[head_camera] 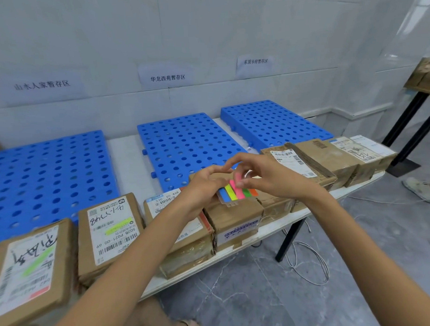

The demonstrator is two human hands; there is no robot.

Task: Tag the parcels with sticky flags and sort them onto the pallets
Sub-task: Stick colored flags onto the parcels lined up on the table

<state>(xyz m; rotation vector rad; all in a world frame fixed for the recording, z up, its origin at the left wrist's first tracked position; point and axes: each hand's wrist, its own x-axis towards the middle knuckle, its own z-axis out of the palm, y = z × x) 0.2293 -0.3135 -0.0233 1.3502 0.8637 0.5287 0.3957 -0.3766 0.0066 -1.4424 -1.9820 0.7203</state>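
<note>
My left hand [202, 187] holds a clear card of sticky flags [232, 195] in blue, yellow, pink, green and orange above the parcels. My right hand [263, 177] pinches the pink flag [237, 184] and lifts its upper end off the card. A row of brown cardboard parcels lines the table's front edge. The far-left parcel [30, 264] and the one beside it [109, 233] each carry a green flag on the label. A parcel [235, 218] lies right under the card. Three blue perforated pallets [48, 173] [184, 146] [271, 122] lie behind, bare.
Paper signs [167, 76] hang on the tiled wall above each pallet. More parcels [330, 156] sit at the table's right end. A second table [423, 82] stands at far right, with a person's shoe [418, 188] and cables [307, 262] on the floor.
</note>
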